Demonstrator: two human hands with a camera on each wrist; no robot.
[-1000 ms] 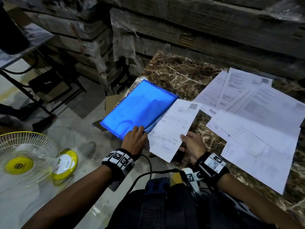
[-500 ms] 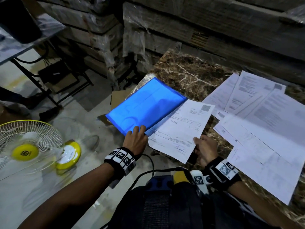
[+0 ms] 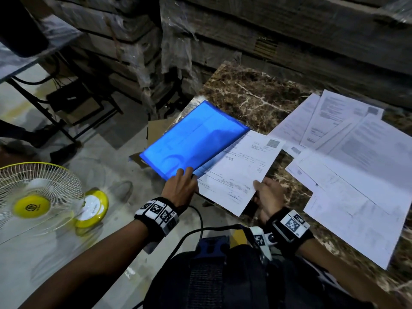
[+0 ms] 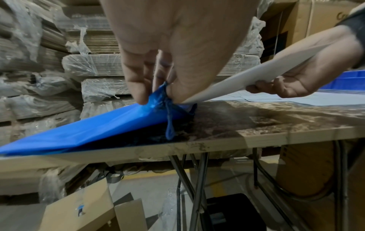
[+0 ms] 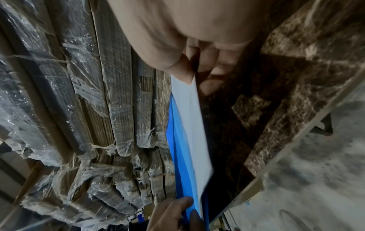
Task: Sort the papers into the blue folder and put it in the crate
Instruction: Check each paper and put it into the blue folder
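- The left hand (image 3: 179,188) pinches the near corner of the blue folder (image 3: 194,141), thumb and fingers closed on the top flap and lifting it, so the mouth gapes at the table's near-left corner.
- The right hand (image 3: 270,196) grips one sheet of paper (image 3: 239,172) by its near edge, thumb on top and fingers curled under; the sheet's far side reaches the folder's open edge, and the left wrist view shows it slanting down toward the gap.
- The folder lies along the left edge of the marble-patterned table (image 3: 249,97), part of it overhanging that edge.
- Handling, as I judge it: the folder is thin, flexible plastic, light and likely slick, so it may slide unless the pinched corner is kept firm. The sheet is limp and creases easily; holding it at the near edge and keeping it flat should let the leading edge enter without buckling.
- The remaining papers (image 3: 347,157) lie fanned and overlapping across the right half of the table, just beside the held sheet.
- A blue crate (image 4: 343,79) shows only in the left wrist view, beyond the papers at the table's right end.
- Off the table: wrapped cardboard stacks (image 3: 289,36) behind, a yellow fan (image 3: 40,195) on the floor to the left. Nothing blocks the folder's mouth.
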